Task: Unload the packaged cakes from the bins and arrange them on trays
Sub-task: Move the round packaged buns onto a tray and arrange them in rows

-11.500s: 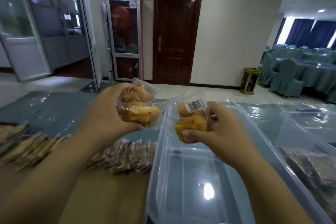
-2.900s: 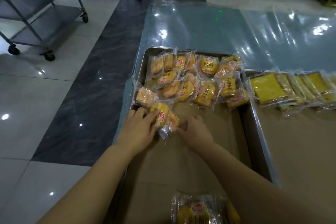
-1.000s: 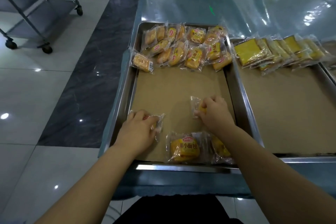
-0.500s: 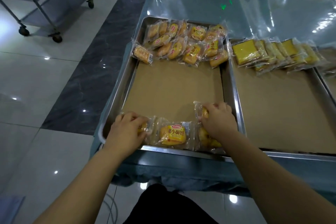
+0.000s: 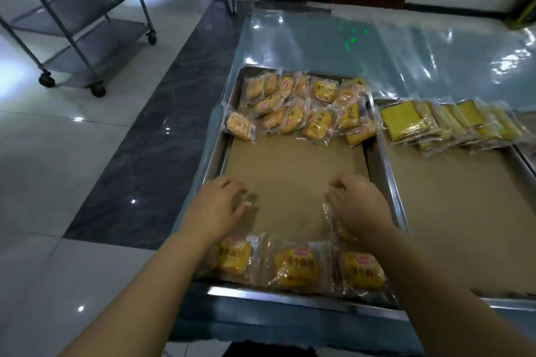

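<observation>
A steel trolley (image 5: pixel 78 23) stands far left. Our left hand (image 5: pixel 216 206) hovers above the paper-lined metal tray (image 5: pixel 213 159), fingers loosely curled, empty. Three packaged cakes (image 5: pixel 295 266) line its near edge and a pile of cakes (image 5: pixel 304 107) fills its far end. Our right hand (image 5: pixel 359 203) curls over another wrapped cake (image 5: pixel 338 227); whether it grips, we cannot tell. Yellow cake slices (image 5: pixel 435 124) lie in the neighbouring tray (image 5: pixel 377 159)

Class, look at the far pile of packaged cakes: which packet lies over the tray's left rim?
The pale leftmost packet, slightly apart: it overlaps the tray's left rim; the others lie inside.
</observation>
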Tool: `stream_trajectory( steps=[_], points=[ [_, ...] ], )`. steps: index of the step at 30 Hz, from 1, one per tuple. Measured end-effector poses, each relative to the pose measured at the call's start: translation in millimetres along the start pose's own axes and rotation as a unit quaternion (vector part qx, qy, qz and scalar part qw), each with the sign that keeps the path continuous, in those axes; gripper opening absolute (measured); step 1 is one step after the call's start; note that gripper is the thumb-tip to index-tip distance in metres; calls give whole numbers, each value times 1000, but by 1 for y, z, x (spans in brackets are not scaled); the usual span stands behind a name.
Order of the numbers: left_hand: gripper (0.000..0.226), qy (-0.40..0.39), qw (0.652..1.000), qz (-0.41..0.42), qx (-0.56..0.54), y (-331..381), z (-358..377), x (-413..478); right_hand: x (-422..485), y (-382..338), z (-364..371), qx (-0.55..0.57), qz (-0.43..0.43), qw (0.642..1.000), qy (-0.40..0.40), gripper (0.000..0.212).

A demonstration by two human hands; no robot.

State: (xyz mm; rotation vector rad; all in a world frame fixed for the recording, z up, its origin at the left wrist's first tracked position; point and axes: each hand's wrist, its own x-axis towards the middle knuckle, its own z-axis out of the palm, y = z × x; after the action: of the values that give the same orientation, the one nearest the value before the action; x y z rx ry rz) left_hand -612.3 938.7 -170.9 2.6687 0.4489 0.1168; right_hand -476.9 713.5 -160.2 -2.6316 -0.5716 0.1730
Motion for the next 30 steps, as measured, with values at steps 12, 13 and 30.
stream_trajectory(
  steps=[12,13,30],
  points=[
    [49,-12,977,132,170,-23,-17,143,91,-33,3,-44,2,999,7,11],
    [51,-19,972,133,194,-24,-15,152,101,-35,4,-51,3,999,8,11],
    [35,26,993,116,21,-26,-13,178,182,-42,28,127,136,983,-10,13]
  ],
)
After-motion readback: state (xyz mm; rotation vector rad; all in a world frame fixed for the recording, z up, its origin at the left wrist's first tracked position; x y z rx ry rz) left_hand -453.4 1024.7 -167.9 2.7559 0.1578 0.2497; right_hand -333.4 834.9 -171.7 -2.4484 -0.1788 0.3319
